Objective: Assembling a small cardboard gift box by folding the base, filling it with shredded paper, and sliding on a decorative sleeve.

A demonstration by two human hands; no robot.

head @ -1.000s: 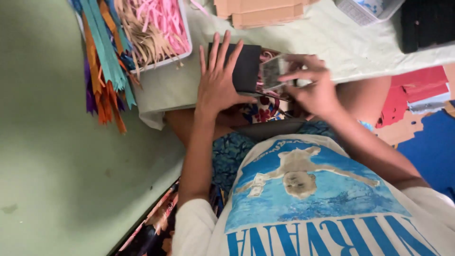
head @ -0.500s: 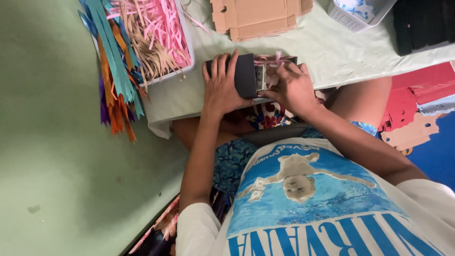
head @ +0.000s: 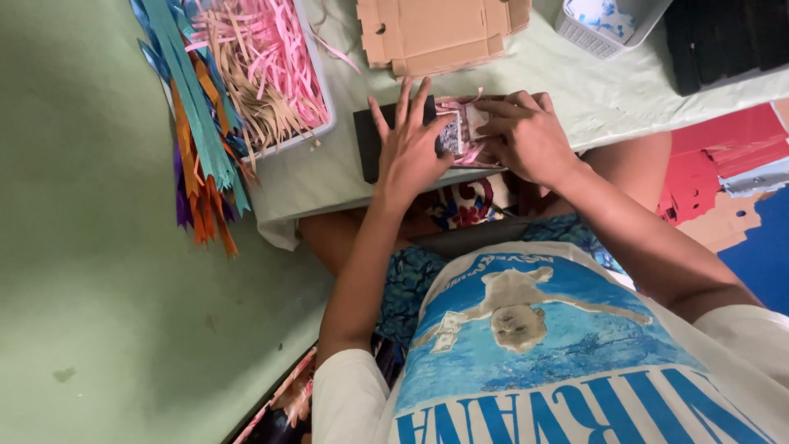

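Note:
My left hand lies flat with fingers spread on a black box at the table's near edge. Its thumb touches a small patterned packet. My right hand grips that packet from the right and holds it down into pink shredded paper inside the box. Most of the box is hidden beneath both hands.
A clear tub of pink and tan paper shreds stands at the left, with coloured ribbons hanging beside it. Flat cardboard, a white basket and black items lie further back. Red and blue sheets are on the right.
My right hand brought the small packet down from above the box into the pink shreds. My left hand stayed flat on the black box, and the two hands now meet.

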